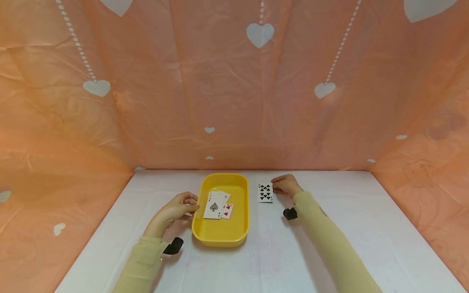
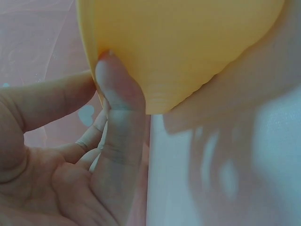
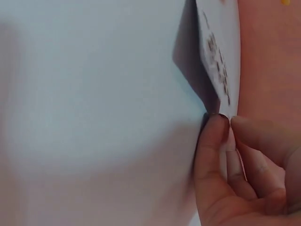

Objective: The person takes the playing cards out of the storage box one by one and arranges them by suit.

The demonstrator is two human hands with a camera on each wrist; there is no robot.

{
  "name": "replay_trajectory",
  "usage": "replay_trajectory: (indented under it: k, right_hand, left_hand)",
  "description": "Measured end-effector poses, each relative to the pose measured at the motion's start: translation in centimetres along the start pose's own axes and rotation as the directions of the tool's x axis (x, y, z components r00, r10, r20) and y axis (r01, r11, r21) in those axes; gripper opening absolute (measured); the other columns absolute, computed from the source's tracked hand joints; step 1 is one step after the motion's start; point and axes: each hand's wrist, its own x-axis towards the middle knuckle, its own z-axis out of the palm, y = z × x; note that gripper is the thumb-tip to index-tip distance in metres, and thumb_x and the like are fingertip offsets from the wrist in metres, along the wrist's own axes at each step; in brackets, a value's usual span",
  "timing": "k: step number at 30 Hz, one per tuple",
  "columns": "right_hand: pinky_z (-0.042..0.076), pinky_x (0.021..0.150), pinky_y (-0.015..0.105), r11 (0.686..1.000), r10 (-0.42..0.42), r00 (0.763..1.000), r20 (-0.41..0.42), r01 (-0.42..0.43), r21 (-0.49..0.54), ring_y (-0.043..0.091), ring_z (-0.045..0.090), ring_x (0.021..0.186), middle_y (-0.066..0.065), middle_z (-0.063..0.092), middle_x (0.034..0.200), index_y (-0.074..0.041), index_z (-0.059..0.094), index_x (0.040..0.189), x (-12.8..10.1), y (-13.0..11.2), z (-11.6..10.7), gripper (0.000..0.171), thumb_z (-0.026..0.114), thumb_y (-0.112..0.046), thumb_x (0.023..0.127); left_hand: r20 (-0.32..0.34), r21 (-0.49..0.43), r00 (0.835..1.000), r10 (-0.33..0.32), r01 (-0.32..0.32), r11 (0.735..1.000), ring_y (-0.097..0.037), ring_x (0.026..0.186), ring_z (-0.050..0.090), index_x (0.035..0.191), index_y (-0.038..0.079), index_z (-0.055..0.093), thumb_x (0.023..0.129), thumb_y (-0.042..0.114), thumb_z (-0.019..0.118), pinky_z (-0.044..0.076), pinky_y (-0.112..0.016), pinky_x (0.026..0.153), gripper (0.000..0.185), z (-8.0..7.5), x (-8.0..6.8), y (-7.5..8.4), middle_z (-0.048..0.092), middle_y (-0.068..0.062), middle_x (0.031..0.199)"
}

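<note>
A: Where's the loose playing card [image 1: 265, 192]?

B: Just beside the right side of the yellow tray [image 1: 220, 235], not touching it, near the far edge of the table [image 1: 271, 252] and roughly midway between its two far corners. It's a club; I can't tell if a second one lies under it.

A: Which way does it run?

B: Its long axis points toward the far edge, about alongside the tray's long side.

A: And the nearer hand?

B: The right hand [image 1: 287, 186]. It reaches in from the right and pinches the card by its right edge, near the far corner, and the card looks tilted off the table. So the card lies between that hand and the tray.

A: The left?

B: The left hand [image 1: 176, 211] is across the tray, gripping its left rim between thumb and fingers. Inside, an ace of spades [image 1: 213, 205] overlaps a heart card [image 1: 227, 211].
</note>
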Motion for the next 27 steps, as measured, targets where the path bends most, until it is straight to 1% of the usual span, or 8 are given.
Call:
replay_trajectory:
  k: [4, 8, 11, 14, 18, 21, 24, 27]
  right_hand:
    - [0.054, 0.080, 0.033, 1.000, -0.006, 1.000, -0.013, 0.006, 0.001, 0.014, 0.063, 0.075, 0.022, 0.064, 0.099, 0.021, 0.053, 0.118, -0.2, -0.2, -0.4, 0.033, 0.059, 0.012, 0.087]
    - [0.052, 0.085, 0.036, 1.000, -0.008, 1.000, 0.004, 0.008, 0.016, 0.016, 0.064, 0.079, 0.023, 0.064, 0.102, 0.021, 0.050, 0.122, -0.7, -0.6, -0.7, 0.036, 0.059, 0.009, 0.088]
    - [0.048, 0.092, 0.041, 0.999, -0.011, 0.999, 0.044, 0.008, 0.053, 0.022, 0.065, 0.088, 0.028, 0.060, 0.113, 0.019, 0.046, 0.127, -1.1, -1.2, -0.9, 0.040, 0.056, 0.006, 0.091]
    - [0.043, 0.097, 0.044, 0.995, -0.045, 0.993, 0.105, 0.035, 0.092, 0.029, 0.062, 0.101, 0.030, 0.048, 0.129, 0.018, 0.041, 0.131, -1.5, -2.2, -1.0, 0.043, 0.054, 0.004, 0.093]
    - [0.042, 0.098, 0.042, 0.990, -0.104, 0.975, 0.196, 0.082, 0.116, 0.032, 0.059, 0.109, 0.032, 0.040, 0.136, 0.020, 0.040, 0.131, -2.2, -4.0, -0.8, 0.040, 0.050, 0.001, 0.096]
    - [0.044, 0.096, 0.040, 0.984, -0.135, 0.959, 0.249, 0.102, 0.143, 0.030, 0.059, 0.108, 0.033, 0.042, 0.135, 0.019, 0.041, 0.131, -2.8, -5.4, -0.3, 0.039, 0.049, -0.001, 0.098]
    - [0.045, 0.096, 0.040, 0.974, -0.170, 0.940, 0.294, 0.116, 0.193, 0.032, 0.059, 0.110, 0.035, 0.041, 0.136, 0.019, 0.037, 0.134, -3.6, -6.7, 0.5, 0.041, 0.047, -0.001, 0.099]
    - [0.044, 0.096, 0.041, 0.970, -0.188, 0.924, 0.334, 0.121, 0.212, 0.036, 0.056, 0.114, 0.036, 0.041, 0.135, 0.018, 0.036, 0.135, -4.3, -7.8, 1.8, 0.042, 0.047, -0.001, 0.099]
  left_hand:
    - [0.009, -0.005, 1.000, 0.010, -0.010, 1.000, -0.020, 0.072, 0.059, 0.118, -0.008, 0.046, 0.091, 0.002, 0.060, 0.055, -0.037, 0.067, 0.032, 0.0, 0.0, 0.0, 0.056, -0.013, 0.092]
    - [0.017, -0.016, 1.000, 0.014, -0.014, 1.000, -0.021, 0.072, 0.059, 0.118, -0.009, 0.046, 0.091, 0.002, 0.060, 0.055, -0.035, 0.066, 0.032, 0.0, 0.0, 0.0, 0.056, -0.014, 0.093]
    - [0.026, -0.016, 1.000, 0.016, -0.015, 1.000, -0.021, 0.073, 0.059, 0.118, -0.009, 0.045, 0.092, 0.002, 0.059, 0.055, -0.035, 0.066, 0.032, 0.1, 0.1, 0.0, 0.056, -0.016, 0.094]
    - [0.021, -0.013, 1.000, 0.010, -0.010, 1.000, -0.020, 0.073, 0.060, 0.117, -0.008, 0.046, 0.092, 0.001, 0.059, 0.055, -0.036, 0.067, 0.030, 0.1, 0.0, -0.1, 0.057, -0.017, 0.096]
    - [0.008, -0.002, 1.000, 0.005, -0.005, 1.000, -0.020, 0.073, 0.060, 0.116, -0.007, 0.047, 0.091, 0.002, 0.059, 0.055, -0.036, 0.068, 0.029, 0.1, 0.1, -0.1, 0.057, -0.018, 0.096]
    - [0.007, 0.007, 1.000, 0.005, -0.005, 1.000, -0.020, 0.073, 0.059, 0.116, -0.007, 0.047, 0.092, 0.003, 0.059, 0.055, -0.037, 0.068, 0.029, 0.0, 0.1, -0.1, 0.057, -0.017, 0.096]
    - [0.003, 0.010, 1.000, 0.003, -0.003, 1.000, -0.020, 0.073, 0.059, 0.116, -0.007, 0.047, 0.092, 0.003, 0.060, 0.055, -0.037, 0.068, 0.029, 0.1, 0.0, -0.1, 0.057, -0.015, 0.094]
    - [0.000, 0.012, 1.000, 0.002, -0.002, 1.000, -0.020, 0.072, 0.059, 0.117, -0.007, 0.047, 0.092, 0.003, 0.060, 0.055, -0.038, 0.069, 0.030, 0.1, 0.0, -0.1, 0.057, -0.014, 0.094]
